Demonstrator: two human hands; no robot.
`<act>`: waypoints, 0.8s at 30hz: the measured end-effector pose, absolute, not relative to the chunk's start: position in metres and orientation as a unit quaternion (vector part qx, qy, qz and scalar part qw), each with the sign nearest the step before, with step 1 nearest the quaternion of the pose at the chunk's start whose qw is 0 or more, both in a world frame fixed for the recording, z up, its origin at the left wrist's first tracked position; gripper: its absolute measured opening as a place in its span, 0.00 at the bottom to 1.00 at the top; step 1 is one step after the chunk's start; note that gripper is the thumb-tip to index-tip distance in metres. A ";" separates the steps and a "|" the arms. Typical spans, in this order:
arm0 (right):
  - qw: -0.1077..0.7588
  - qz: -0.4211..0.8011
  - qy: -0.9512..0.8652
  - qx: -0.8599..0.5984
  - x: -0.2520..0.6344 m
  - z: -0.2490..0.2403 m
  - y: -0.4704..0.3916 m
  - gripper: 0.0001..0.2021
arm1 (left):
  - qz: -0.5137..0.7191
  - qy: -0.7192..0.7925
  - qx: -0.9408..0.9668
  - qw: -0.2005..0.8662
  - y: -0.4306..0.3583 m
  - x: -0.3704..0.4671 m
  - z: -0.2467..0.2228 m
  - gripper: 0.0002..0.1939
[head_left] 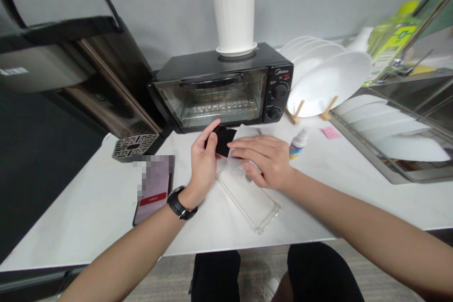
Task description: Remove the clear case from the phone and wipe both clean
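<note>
My left hand (205, 158) grips a phone (223, 140) by its left end, thumb over the glossy black screen. Fingers of my right hand (264, 158) press a thin white wiping cloth (244, 131) with a zigzag edge against the phone's right part, which is hidden beneath. Below both hands, a clear phone case (253, 203) lies on the white counter. Just right of my right hand stands a small white spray bottle (299, 143) with a blue and yellow label.
A second phone (155, 188) with a lit screen lies left. Behind are a black toaster oven (219, 87), a white utensil pot (234, 12) and a drinks machine (116, 80). Plates (329, 82) on a rack, a pink note (331, 132) and a sink (389, 170) with bowls are right.
</note>
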State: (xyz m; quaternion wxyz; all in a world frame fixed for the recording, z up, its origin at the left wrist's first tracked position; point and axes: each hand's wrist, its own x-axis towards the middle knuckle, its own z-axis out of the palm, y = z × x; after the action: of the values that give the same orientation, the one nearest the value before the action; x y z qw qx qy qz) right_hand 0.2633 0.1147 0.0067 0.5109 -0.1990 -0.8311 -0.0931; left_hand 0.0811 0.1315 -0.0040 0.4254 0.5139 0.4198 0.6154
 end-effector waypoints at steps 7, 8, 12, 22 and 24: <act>0.482 -0.182 -0.846 -0.141 0.263 0.007 0.113 0.13 | 0.606 0.412 0.479 0.484 0.130 0.081 0.004 0.19; 0.477 -0.199 -0.849 -0.107 0.265 0.008 0.114 0.14 | 0.586 0.409 0.452 0.534 0.130 0.082 0.004 0.19; 0.520 -0.199 -0.823 -0.116 0.270 0.010 0.119 0.21 | 0.530 0.397 0.392 0.639 0.129 0.085 0.001 0.18; 0.440 -0.170 -0.861 -0.188 0.257 0.011 0.120 0.12 | 0.646 0.418 0.501 0.397 0.129 0.082 0.003 0.20; 0.445 -0.198 -0.862 -0.141 0.257 0.010 0.119 0.11 | 0.639 0.414 0.508 0.403 0.129 0.081 0.003 0.21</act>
State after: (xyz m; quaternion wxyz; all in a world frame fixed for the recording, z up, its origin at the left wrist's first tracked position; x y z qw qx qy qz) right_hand 0.2575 0.1187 0.0100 0.4452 -0.1412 -0.8617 -0.1982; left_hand 0.0811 0.1291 0.0030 0.4032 0.5079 0.4141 0.6387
